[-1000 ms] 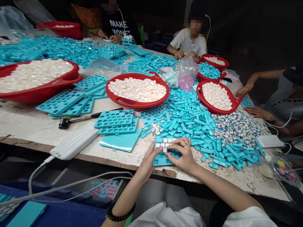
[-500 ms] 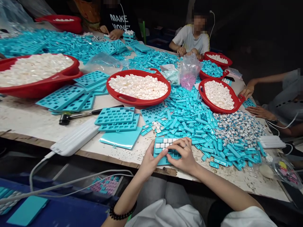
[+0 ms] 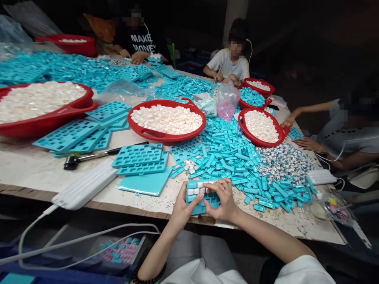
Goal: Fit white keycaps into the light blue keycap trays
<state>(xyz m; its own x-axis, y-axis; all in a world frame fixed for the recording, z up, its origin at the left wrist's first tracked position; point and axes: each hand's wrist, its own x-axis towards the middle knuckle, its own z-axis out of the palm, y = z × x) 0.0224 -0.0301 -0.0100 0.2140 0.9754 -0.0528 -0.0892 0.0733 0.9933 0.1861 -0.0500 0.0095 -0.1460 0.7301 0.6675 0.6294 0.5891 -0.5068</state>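
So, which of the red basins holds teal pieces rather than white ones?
The small red basin at the far right, beside the clear bag of pink pieces; the basin behind it and the others hold white blocks.

Teal tray (image 3: 204,209) partly hidden (under hands (image 3: 221,199))

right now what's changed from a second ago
Mostly the view: the head turned a little, so the table sits lower and further left in the picture. The left hand and right hand stay on the teal tray over its white keycaps, nothing clearly taken or let go. The red tub and loose teal pieces stayed put.
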